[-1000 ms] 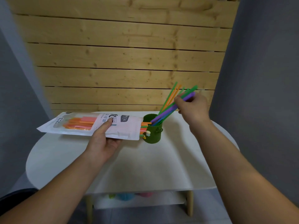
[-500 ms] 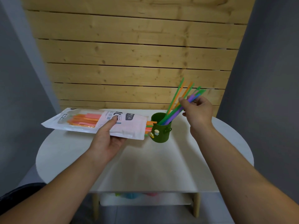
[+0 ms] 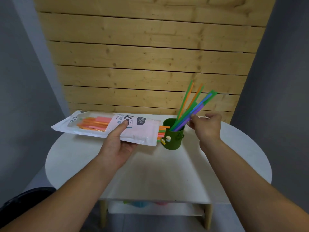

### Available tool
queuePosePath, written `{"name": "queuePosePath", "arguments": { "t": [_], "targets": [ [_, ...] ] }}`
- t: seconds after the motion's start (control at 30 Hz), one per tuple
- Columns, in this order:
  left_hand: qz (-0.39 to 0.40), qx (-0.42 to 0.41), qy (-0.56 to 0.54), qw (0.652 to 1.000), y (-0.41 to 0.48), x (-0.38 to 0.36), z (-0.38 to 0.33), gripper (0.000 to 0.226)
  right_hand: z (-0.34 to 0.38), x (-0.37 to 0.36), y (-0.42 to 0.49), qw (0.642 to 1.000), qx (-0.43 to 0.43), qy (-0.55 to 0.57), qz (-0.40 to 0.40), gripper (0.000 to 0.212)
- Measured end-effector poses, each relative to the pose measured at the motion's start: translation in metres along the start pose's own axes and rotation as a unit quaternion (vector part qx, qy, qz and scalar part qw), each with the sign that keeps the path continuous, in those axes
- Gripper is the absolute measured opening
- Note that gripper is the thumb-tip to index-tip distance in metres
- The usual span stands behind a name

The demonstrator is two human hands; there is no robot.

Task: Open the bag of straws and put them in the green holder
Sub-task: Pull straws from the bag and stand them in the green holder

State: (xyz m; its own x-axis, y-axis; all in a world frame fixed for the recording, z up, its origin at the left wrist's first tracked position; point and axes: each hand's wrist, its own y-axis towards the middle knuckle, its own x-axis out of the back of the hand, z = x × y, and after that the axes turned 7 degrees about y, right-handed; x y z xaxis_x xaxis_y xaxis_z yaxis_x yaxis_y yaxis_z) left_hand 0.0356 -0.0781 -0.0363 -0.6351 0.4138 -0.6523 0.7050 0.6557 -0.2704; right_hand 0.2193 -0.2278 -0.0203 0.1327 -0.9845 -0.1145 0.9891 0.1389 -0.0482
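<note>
Below, white table (image 3: 167,173) against plank wall (image 3: 142,56); left fingers (image 3: 123,125) around bag (image 3: 145,131), right fingers (image 3: 192,117) tight on straws (image 3: 200,106) in green holder (image 3: 173,141).

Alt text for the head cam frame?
A person's right hand pinches coloured straws leaning in a green holder on a white table. The left hand holds the open bag, more straws poking from its mouth beside the holder.

White straw bag (image 3: 107,127) level, open mouth beside green holder (image 3: 173,141); coloured straws (image 3: 192,108) lean inside holder.
</note>
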Motion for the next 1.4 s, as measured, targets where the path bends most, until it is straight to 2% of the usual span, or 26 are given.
{"name": "queuePosePath", "arguments": {
  "t": [0.07,0.13,0.27,0.37,0.53,0.8,0.9,1.1,1.33,1.4],
  "targets": [
    [0.0,-0.004,-0.001,1.0,-0.001,0.001,-0.002,0.025,0.0,0.004,-0.01,0.999,-0.027,-0.031,0.01,0.031],
    [0.004,-0.008,0.0,1.0,-0.001,0.001,-0.003,0.024,0.0,0.006,-0.025,0.994,-0.064,-0.051,0.067,0.016],
    [0.027,-0.012,0.007,1.0,-0.002,-0.001,-0.003,0.025,0.003,0.003,-0.051,0.969,-0.133,-0.01,0.208,0.026],
    [0.043,-0.012,0.02,0.999,-0.004,-0.001,-0.002,0.03,0.006,-0.002,-0.06,0.951,-0.159,0.024,0.264,0.017],
    [0.052,-0.013,0.038,0.998,-0.006,-0.001,-0.001,0.033,0.007,-0.004,-0.061,0.955,-0.154,0.026,0.252,0.007],
    [0.049,-0.018,0.049,0.997,-0.006,0.0,-0.002,0.035,0.009,-0.005,-0.056,0.957,-0.162,0.041,0.236,0.01],
    [0.045,-0.022,0.042,0.998,-0.006,-0.001,-0.003,0.03,0.012,-0.002,-0.053,0.951,-0.191,0.074,0.231,0.008],
    [0.023,-0.034,0.018,0.999,-0.006,0.001,-0.011,0.016,0.018,0.011,-0.043,0.952,-0.197,0.099,0.212,0.005],
    [0.023,-0.03,0.017,0.999,-0.007,-0.001,-0.008,0.014,0.014,0.005,-0.058,0.955,-0.152,0.065,0.247,0.029],
    [0.028,-0.027,0.022,0.999,-0.008,-0.001,-0.006,0.016,0.013,0.001,-0.059,0.96,-0.126,0.065,0.241,0.029]
  ]
}}
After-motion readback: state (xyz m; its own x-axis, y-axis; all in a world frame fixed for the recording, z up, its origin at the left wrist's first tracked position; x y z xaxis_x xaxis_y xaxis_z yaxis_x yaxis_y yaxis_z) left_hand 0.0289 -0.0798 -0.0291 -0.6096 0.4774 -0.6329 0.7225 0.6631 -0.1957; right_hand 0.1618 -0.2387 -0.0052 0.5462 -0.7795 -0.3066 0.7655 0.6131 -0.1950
